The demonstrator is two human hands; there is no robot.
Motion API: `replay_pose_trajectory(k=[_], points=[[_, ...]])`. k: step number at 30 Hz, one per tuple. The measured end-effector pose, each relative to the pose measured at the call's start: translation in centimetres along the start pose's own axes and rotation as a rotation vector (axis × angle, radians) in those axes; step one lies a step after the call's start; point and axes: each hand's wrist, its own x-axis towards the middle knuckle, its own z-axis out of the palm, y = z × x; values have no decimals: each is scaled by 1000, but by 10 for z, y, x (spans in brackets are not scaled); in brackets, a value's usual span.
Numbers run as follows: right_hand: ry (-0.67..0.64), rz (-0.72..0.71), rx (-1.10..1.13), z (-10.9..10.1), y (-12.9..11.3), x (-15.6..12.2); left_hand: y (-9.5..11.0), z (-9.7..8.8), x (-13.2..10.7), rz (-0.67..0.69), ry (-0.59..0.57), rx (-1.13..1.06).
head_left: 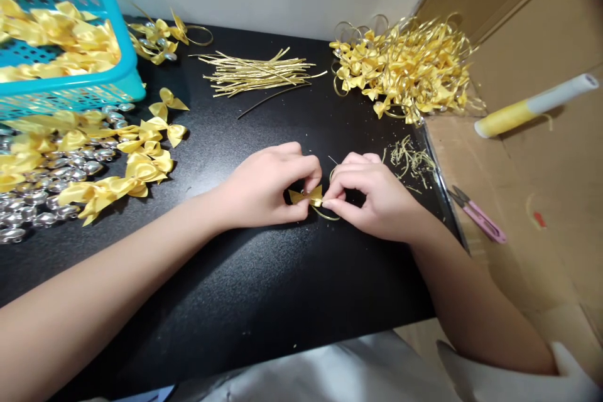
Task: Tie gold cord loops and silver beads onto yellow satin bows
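Low over the middle of the black table, my left hand (277,185) pinches a small yellow ribbon bow (301,195) between thumb and forefinger. My right hand (365,191) meets it from the right, thumb and fingertips closed at the bow's right end. A thin gold cord (327,216) curves out below the bow, close to the right fingertips. Part of the bow and the cord is hidden by my fingers. I cannot make out whether the right fingertips grip the cord or the bow's edge.
A turquoise basket (120,50) of yellow bows stands back left, near silver beads (70,169) and loose bows (141,169). Gold cords (261,72) lie behind my hands. Finished-looking looped bows (405,66) are heaped back right. Cord scraps (409,160), pink snips (483,217) and a ribbon roll (532,107) are rightward.
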Motion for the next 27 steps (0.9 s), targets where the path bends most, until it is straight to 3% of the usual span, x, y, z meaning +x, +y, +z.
replay_pose_trajectory(k=[16,27], points=[[35,27,-25,3,2,0,-10,-9,-1,-34,44,-141],[81,41,-24,4,1,0,-6,-6,1,-29,-38,-155]])
